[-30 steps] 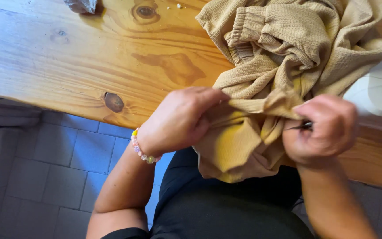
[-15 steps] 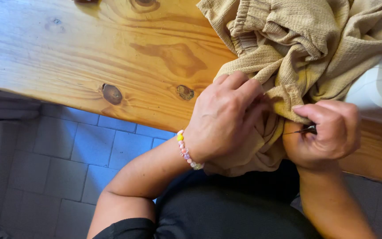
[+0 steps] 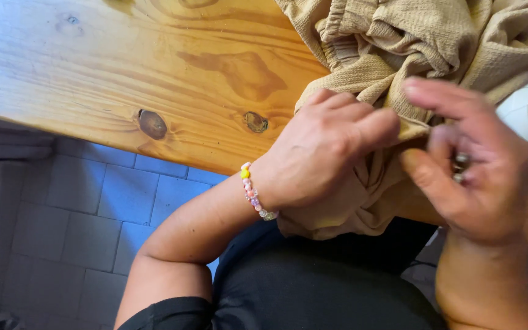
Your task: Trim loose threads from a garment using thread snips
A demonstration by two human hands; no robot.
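While the tan, waffle-textured cloth garment [image 3: 410,55] lies bunched on the knotted pine table [image 3: 123,79] and spills over its near edge, I see my left hand [image 3: 319,153], with a beaded bracelet [image 3: 253,190] on its wrist, pinching a fold shut. My right hand [image 3: 472,165] is blurred, fingers loosely spread, just beside the fabric.

A tan cloth [image 3: 435,43] of coarse, waffle-like weave, matt and crumpled, with a gathered elastic band, lies on a counter [image 3: 123,67] of pale, lightly glossy wood marked by dark knots and strong grain. A bracelet [image 3: 255,192] of smooth, shiny beads circles the wrist. The floor [image 3: 93,214] is matt grey tile; the black clothing [image 3: 313,287] looks soft and dull.
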